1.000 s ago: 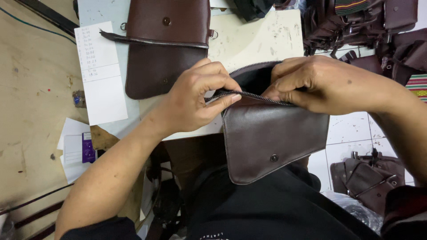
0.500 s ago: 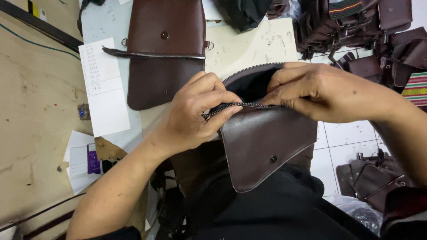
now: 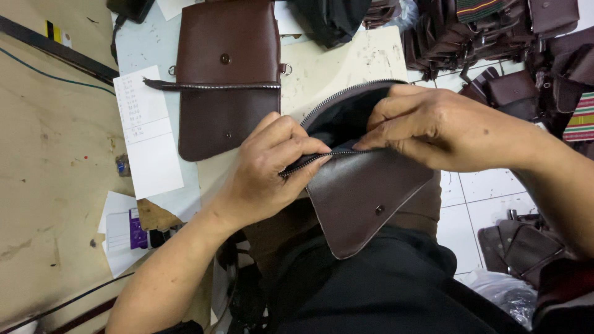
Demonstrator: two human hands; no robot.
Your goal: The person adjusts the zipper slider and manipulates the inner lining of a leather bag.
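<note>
While the counter [image 3: 55, 154] carries a second brown leather pouch [image 3: 228, 74], I hold the open brown pouch [image 3: 365, 192] over my lap, left hand [image 3: 272, 167] pinching its zipper [image 3: 309, 161] edge, right hand [image 3: 433, 127] gripping, perhaps, the slider.

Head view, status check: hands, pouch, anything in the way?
Left hand pinching the zipper end. Right hand gripping the brown leather pouch at its open mouth. Second pouch flat on the table, clear of both.

white paper sheet [image 3: 147, 133] on table, white-and-purple card [image 3: 127, 230] at table edge, yellow-black label [image 3: 54, 32] far left
</note>
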